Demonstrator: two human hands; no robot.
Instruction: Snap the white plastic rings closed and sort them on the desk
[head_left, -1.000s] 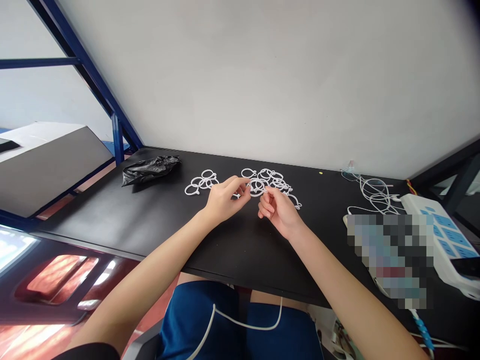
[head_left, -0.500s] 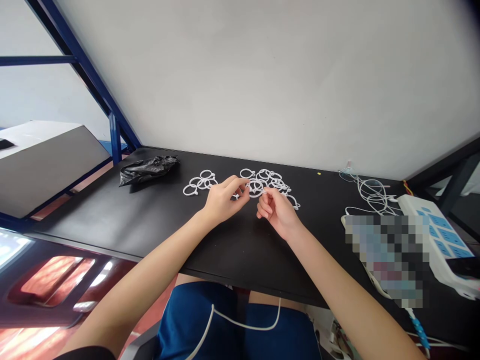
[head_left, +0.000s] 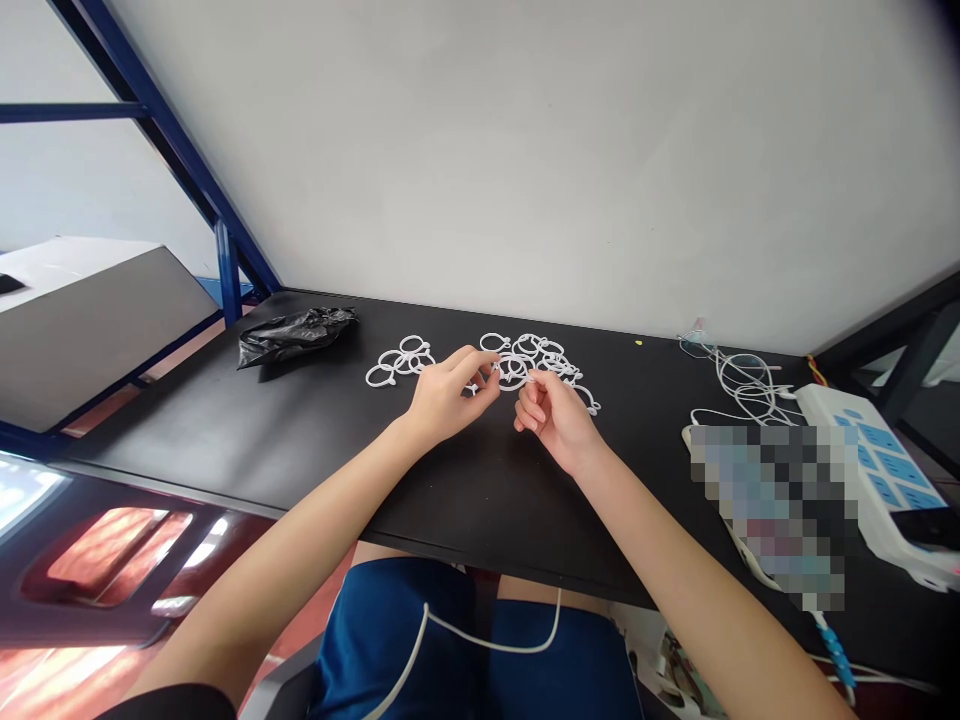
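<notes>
My left hand is closed in a pinch, thumb and forefinger meeting at the left side of a white curtain ring. Opposite it, my right hand pinches the right side of that ring, its other fingers curled in. The fingertips partly hide the ring, and other rings lie right behind it. A loose pile of similar rings, each with a small eyelet, spreads behind my right hand. Left of my left hand lies a smaller group of rings. Part of another ring shows under my left palm.
A crumpled black plastic bag lies on the black table at left. On the right are a blurred-out phone-like device, a white power strip and tangled white cables. A pale wall rises behind the table.
Both hands keep the same pinch at nearly the same spot. The whole view has shifted very slightly; the ring groups stay as they were.
</notes>
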